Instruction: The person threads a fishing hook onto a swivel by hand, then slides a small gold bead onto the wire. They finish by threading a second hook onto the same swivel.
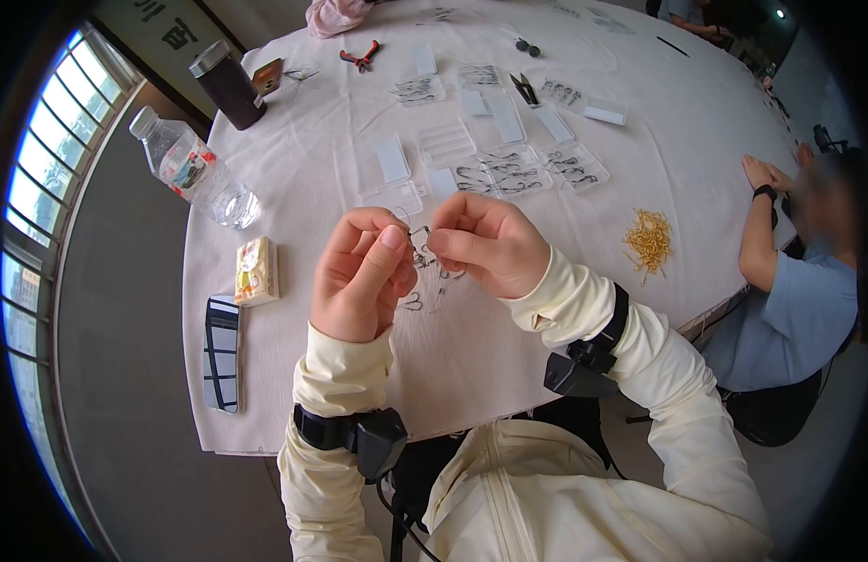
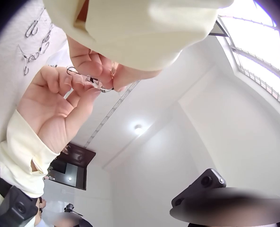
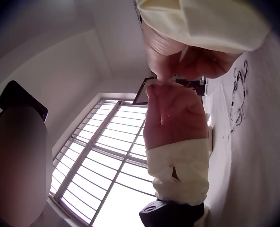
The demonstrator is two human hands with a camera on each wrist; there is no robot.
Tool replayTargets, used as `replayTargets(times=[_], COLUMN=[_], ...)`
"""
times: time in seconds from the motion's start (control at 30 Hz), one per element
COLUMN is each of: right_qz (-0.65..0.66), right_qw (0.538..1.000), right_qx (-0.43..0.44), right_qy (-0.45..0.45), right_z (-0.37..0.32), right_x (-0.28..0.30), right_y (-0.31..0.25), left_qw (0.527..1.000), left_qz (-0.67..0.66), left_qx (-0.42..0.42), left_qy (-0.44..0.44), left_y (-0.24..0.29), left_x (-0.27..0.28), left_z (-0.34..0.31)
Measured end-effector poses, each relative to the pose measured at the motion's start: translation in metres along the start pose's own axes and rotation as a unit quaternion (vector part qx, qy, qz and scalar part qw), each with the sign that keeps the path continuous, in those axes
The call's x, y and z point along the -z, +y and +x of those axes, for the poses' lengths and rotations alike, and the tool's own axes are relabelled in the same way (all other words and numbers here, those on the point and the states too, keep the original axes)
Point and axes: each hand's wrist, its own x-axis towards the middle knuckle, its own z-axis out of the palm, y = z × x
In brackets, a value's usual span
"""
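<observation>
Both hands are raised close together over the near part of the table. The left hand (image 1: pixel 364 272) pinches a small dark metal hook piece (image 2: pixel 96 84) between thumb and index finger. From the other side, the right hand (image 1: pixel 492 245) pinches at the same small piece, its fingertips nearly meeting the left ones. In the left wrist view the right hand (image 2: pixel 52 101) faces the camera with the piece at its fingertips. Loose dark fish hooks (image 1: pixel 413 303) lie on the cloth below and between the hands. In the right wrist view the pinched piece is hidden by fingers.
Clear plastic boxes of hooks (image 1: pixel 514 170) stand beyond the hands. A bottle (image 1: pixel 186 169), dark flask (image 1: pixel 230 89), tissue pack (image 1: pixel 256 272) and phone (image 1: pixel 223 356) are at the left. Golden pieces (image 1: pixel 647 242) lie at the right, near a seated person (image 1: pixel 780 300). Pliers (image 1: pixel 361 56) lie farther back.
</observation>
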Motion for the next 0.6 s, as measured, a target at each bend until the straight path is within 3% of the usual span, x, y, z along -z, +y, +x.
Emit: replayTargets(times=[0.27, 0.37, 0.43, 0.5, 0.6], right_qz=[0.058, 0.006, -0.103, -0.131, -0.13], right_qw=[0.998, 1.0, 0.992, 0.987, 0.982], right_qx=[0.016, 0.021, 0.07, 0.097, 0.138], right_qy=[0.012, 0.001, 0.007, -0.004, -0.005], right_z=[0.0, -0.002, -0.004, -0.003, -0.001], right_x=[0.0, -0.001, -0.005, -0.004, -0.005], right_y=[-0.007, -0.012, -0.016, -0.013, -0.006], left_qw=[0.997, 0.99, 0.983, 0.963, 0.962], left_qz=[0.056, 0.121, 0.165, 0.258, 0.26], left_qx=[0.007, -0.008, -0.019, -0.047, -0.054], left_qy=[0.045, 0.067, 0.079, 0.068, 0.062], left_y=[0.001, 0.001, 0.001, 0.001, -0.003], left_x=[0.0, -0.002, -0.004, -0.006, -0.006], left_z=[0.001, 0.0, 0.0, -0.001, -0.001])
